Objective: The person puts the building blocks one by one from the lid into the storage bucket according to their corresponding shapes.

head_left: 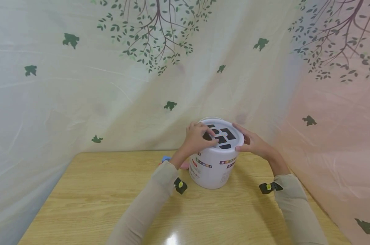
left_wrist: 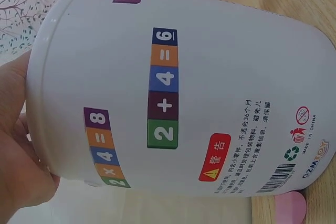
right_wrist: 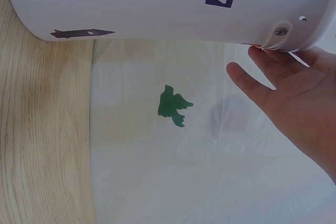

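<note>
From the head camera, a white bucket (head_left: pixel 214 163) stands upright on the wooden table (head_left: pixel 90 200), toward its far edge near the curtain (head_left: pixel 80 85). The left hand (head_left: pixel 200 136) lies over the lid (head_left: pixel 223 136) from about nine o'clock, fingers bent down across the dark shape cut-outs. The right hand (head_left: pixel 253 143) meets the lid's rim at three o'clock, fingers fairly straight, thumb at the edge. The step looks like working the lid, so even pressure from both sides should keep the bucket from tipping. Something blue and pink (head_left: pixel 172 161) peeks out behind the left forearm; I cannot tell what it is

From the left wrist, the bucket (left_wrist: pixel 178 103) fills the view, number blocks and a warning label printed on its wall. The left palm (left_wrist: pixel 16 166) shows at seven o'clock against the rim, so the hold is wide and flat

From the right wrist, the right hand (right_wrist: pixel 294 108) is spread, fingertips (right_wrist: pixel 257 53) touching the rim beside a small rivet (right_wrist: pixel 281 31). Hooking them under the lip there would likely give better purchase
</note>
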{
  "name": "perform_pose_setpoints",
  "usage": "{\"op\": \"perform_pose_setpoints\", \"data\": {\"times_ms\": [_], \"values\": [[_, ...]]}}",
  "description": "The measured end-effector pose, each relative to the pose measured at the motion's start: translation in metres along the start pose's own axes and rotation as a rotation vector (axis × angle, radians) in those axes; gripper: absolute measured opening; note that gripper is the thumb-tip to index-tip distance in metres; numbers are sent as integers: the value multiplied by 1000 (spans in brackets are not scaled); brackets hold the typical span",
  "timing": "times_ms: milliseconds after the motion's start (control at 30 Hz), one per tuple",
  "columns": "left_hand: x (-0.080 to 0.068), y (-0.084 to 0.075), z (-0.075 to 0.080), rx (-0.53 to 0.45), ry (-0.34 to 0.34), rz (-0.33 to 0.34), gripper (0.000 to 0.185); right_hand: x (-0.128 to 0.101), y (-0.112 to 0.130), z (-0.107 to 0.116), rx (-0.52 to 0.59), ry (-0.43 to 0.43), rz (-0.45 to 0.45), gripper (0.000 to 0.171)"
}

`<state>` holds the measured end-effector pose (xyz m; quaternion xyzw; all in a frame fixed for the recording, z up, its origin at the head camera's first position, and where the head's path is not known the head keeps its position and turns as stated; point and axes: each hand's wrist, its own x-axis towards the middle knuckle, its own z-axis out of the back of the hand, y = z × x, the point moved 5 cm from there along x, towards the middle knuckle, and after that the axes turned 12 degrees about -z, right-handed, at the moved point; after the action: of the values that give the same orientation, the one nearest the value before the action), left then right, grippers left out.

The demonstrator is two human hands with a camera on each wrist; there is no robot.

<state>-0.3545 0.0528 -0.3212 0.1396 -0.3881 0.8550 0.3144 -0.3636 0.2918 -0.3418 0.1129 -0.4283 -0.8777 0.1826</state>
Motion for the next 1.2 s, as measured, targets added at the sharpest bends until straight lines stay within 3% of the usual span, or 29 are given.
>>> {"op": "perform_pose_setpoints", "data": {"times_ms": [300,633,833,1200], "values": [[-3,7,13,-198,-73,-63,21,0,0,0,0,-13,-4,99],[-16,20,29,-258,-137,-51,21,-1,2,-1,24,10,-10,100],[-28,38,38,-259,-162,-46,23,1,0,0,25,-1,-18,99],[-57,84,42,-178,-164,-3,29,0,0,-1,14,6,-11,99]]}}
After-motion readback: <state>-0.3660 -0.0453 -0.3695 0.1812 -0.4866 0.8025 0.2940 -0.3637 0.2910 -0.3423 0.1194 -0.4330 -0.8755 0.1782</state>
